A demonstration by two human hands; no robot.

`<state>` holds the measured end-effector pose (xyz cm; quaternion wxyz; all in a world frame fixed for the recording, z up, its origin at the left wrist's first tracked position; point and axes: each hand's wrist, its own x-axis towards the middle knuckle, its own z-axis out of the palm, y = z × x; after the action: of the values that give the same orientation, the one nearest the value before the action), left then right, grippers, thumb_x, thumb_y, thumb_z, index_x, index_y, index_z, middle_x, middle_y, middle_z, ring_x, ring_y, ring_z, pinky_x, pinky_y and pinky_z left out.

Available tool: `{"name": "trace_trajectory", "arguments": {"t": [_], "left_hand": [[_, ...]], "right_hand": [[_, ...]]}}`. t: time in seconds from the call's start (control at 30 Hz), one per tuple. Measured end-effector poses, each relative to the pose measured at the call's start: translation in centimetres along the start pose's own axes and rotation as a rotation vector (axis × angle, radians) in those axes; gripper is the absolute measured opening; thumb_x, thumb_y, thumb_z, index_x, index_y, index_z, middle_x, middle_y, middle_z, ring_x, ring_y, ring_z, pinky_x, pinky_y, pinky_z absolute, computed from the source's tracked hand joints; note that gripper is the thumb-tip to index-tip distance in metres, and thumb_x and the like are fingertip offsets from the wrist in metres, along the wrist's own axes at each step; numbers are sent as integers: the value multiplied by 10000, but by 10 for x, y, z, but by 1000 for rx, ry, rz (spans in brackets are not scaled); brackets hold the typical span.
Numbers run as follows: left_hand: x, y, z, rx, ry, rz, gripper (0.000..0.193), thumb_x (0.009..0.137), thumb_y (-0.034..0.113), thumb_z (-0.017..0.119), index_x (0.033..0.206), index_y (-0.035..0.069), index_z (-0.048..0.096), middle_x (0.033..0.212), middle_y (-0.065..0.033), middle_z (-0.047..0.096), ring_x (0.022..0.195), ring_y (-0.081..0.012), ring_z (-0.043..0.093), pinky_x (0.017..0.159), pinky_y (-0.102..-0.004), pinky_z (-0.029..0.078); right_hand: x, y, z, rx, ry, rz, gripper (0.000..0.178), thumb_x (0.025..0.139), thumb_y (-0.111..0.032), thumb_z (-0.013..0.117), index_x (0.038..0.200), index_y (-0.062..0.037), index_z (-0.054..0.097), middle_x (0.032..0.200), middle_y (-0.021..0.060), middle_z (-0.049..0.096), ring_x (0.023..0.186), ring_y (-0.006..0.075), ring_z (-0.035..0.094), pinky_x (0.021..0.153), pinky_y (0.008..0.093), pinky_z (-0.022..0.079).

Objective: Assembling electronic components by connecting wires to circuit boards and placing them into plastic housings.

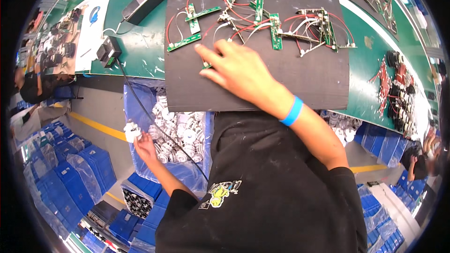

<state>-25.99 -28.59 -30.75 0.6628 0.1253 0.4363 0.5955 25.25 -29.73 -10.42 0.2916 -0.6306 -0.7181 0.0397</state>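
My left hand (146, 147), out to the left over a blue bin, grips a small white plastic part (132, 131) between thumb and fingers. The bin holds many similar white parts (183, 136). My right hand (241, 68), with a blue band at the wrist, reaches over the black board (197, 93) on the bench. Its thumb and index finger are apart; a small green piece peeks out beside them, mostly hidden. Beyond the fingers lie green circuit boards (185, 42) joined by red and white wires. More wired boards (323, 30) lie to the right.
A dark power adapter box (145, 2) and a black plug block (109, 50) sit on the green bench (140, 56) at left; a black cable (154, 124) crosses the bin (136, 98). Wired black parts (401, 93) lie at right. Blue crates (75, 178) stand on the floor. Other people are at the sides.
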Motion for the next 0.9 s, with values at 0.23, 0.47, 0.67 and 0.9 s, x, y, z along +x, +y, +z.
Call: {"name": "trace_trajectory", "arguments": {"t": [0.23, 0.47, 0.67, 0.9], "left_hand": [[-62, 32, 150, 282, -346, 210, 703, 805, 66, 608, 1418, 60, 265, 1390, -173, 393, 1159, -312, 504, 1020, -454, 368], [-96, -36, 331, 324, -678, -90, 1002, 499, 69, 782, 1381, 54, 307, 1393, -213, 358, 1238, -353, 442, 1003, -521, 397], [-153, -147, 424, 272, -1112, -497, 724, 603, -43, 731, 1216, 78, 364, 1255, -136, 475, 1246, -390, 435, 1017, -444, 375], [-182, -224, 459, 435, -1060, -693, 747, 643, -16, 770, 1208, 63, 287, 1242, -143, 461, 1177, -235, 487, 980, -369, 422]], "right_hand": [[15, -15, 22, -106, 20, 71, 203, 812, -258, 657, 878, -74, 599, 784, 91, 511, 729, 236, 574, 580, 348, 464], [-22, 32, -50, 1229, 151, 412, 141, 871, -130, 618, 853, 0, 668, 894, 26, 634, 777, 85, 567, 661, 223, 443], [-106, 76, -137, 1419, 483, 380, 295, 889, -59, 569, 1172, 12, 530, 963, 94, 636, 899, 138, 608, 774, 241, 464], [-154, 87, -144, 1017, 589, 548, 219, 904, -18, 534, 1118, 26, 556, 943, 103, 632, 894, 156, 603, 821, 276, 469]]}}
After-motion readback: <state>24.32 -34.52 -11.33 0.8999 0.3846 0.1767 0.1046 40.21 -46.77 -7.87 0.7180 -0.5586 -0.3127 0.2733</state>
